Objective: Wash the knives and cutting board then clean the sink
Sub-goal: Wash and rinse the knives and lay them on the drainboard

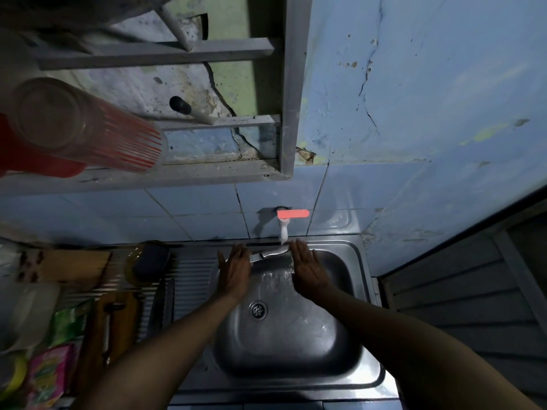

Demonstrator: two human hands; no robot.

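Over the steel sink (340, 359), both my hands reach under the white tap (283, 229), which runs water into the basin. A metal knife (270, 253) lies level between them at the back of the basin, in the stream. My left hand (233, 273) covers the knife's left end, fingers stretched over it and thumb hidden. My right hand (309, 272) is flat with straight fingers, its thumb side touching the knife's right end. On the drainboard to the left lies a wooden cutting board (121, 318) with a dark-handled utensil on it; blur hides its detail.
The tap's red handle (293, 213) sticks out from the tiled wall. A dark sponge in a yellow dish (148, 261) sits at the drainboard's back, beside another wooden board (74, 266). Coloured packets (50, 374) lie front left. A striped glass (88, 128) rests on the shelf above.
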